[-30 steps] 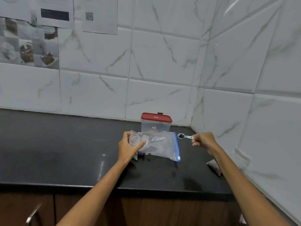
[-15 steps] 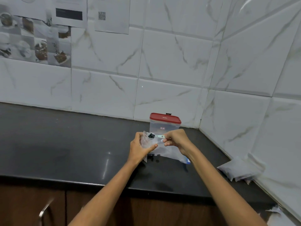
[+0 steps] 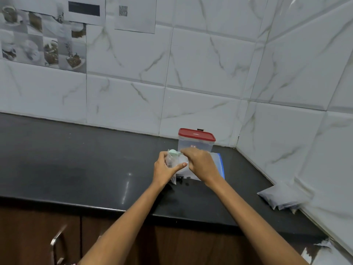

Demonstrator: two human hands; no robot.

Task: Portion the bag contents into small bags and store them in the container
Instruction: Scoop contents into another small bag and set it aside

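My left hand [image 3: 164, 169] grips a small clear bag [image 3: 170, 162] upright on the black counter [image 3: 76, 159]. My right hand [image 3: 200, 163] holds a pale green measuring spoon [image 3: 174, 152], its bowl turned over the small bag's mouth. Behind and under my right hand lies the large zip bag [image 3: 219, 165] with a blue seal edge, mostly hidden. A clear container with a red lid [image 3: 196, 140] stands just behind, lid on.
Filled small bags [image 3: 280, 196] lie at the counter's right side against the tiled wall. A few dark grains [image 3: 183, 180] are spilled near my hands. Wooden cabinet doors with a metal handle [image 3: 57, 243] sit below the counter edge.
My right hand carried the spoon from the right over to the small bag, and the spoon's bowl has tipped at the bag's mouth. My left hand stayed on the small bag.
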